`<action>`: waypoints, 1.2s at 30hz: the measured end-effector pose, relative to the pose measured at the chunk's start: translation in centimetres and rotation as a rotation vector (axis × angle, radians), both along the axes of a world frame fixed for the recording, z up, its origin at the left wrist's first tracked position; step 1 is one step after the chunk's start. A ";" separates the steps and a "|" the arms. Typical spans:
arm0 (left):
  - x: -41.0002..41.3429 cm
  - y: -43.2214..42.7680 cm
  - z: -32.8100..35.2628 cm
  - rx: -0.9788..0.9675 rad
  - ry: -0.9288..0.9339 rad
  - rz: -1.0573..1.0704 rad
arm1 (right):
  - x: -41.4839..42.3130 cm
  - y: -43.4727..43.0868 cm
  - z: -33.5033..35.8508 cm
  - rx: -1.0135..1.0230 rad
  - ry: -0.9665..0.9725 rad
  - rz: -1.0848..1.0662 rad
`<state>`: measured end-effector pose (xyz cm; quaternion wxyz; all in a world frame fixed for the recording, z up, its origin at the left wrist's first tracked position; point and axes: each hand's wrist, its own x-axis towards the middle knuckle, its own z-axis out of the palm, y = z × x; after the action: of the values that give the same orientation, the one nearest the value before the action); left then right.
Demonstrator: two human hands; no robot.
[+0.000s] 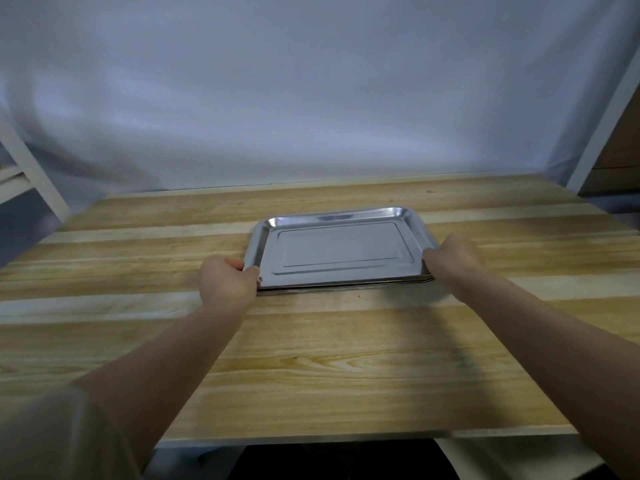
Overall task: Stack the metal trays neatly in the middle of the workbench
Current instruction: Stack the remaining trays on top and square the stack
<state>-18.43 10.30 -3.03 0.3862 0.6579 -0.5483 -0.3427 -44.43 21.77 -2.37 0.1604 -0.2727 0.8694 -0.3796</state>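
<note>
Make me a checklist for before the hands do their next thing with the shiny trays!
1. Left hand grips the tray stack at its near left corner: ok.
2. Right hand grips the near right corner: ok.
3. Tray rims line up along the near edge: ok. They look close together, with only thin layers showing.
4. Rims line up along the far edge: cannot tell, because the top tray hides them.
5. Stack sits about in the middle of the workbench, left to right: ok, though it is somewhat towards the back.
6. Stack lies flat on the wood: cannot tell, because the hands cover both near corners.
</note>
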 end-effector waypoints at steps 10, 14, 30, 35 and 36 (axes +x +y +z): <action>0.5 -0.1 1.1 -0.051 0.262 0.090 | 0.7 -0.4 1.2 -0.327 -0.045 -0.086; 0.4 -0.2 2.1 -0.106 0.290 0.082 | 0.8 -0.4 1.7 -0.367 0.000 -0.090; 0.9 0.1 0.0 0.003 0.089 -0.078 | 0.4 0.2 -1.7 -0.072 0.220 -0.067; 0.9 1.2 -0.9 -0.398 -0.355 -0.346 | 3.1 1.0 -1.2 -0.107 0.516 0.184; 0.9 1.5 -1.0 -0.456 -0.396 -0.443 | 3.7 1.3 -1.2 -0.106 0.556 0.284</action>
<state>-17.57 11.83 -4.01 0.3256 0.4740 -0.8036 -0.1531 -40.73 23.02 -3.59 -0.0463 -0.4926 0.8122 -0.3092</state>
